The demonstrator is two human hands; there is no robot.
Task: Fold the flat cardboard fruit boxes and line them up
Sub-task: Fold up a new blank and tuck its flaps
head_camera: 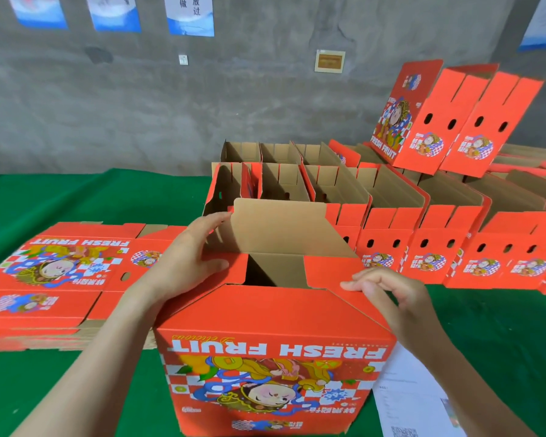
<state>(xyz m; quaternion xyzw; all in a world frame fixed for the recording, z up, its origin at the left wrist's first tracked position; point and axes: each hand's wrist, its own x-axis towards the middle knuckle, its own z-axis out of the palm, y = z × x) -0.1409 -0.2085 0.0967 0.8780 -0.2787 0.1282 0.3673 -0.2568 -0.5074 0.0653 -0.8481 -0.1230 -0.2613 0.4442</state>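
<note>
Green counter (76, 197): your left hand (183, 263) pressing left flap (230, 268) of upright fruit box (275, 367), fingers spread flat; right hand (391, 298) curling fingers round right flap (328, 272). Flat stack (60, 279) lying left of left hand, folded boxes (429, 244) beyond.

Just the one cam here, head-mounted and wide-angle, tilted forward and down over the green tabletop (76, 197). Half-folded box (275, 310) sits super close at 6 o'clock, with the grey wall (139, 105) way back at 12.

Green-covered table (44, 197) — on it a stack of flat boxes (60, 279), rows of folded boxes (385, 234), a paper sheet (407, 395).
</note>
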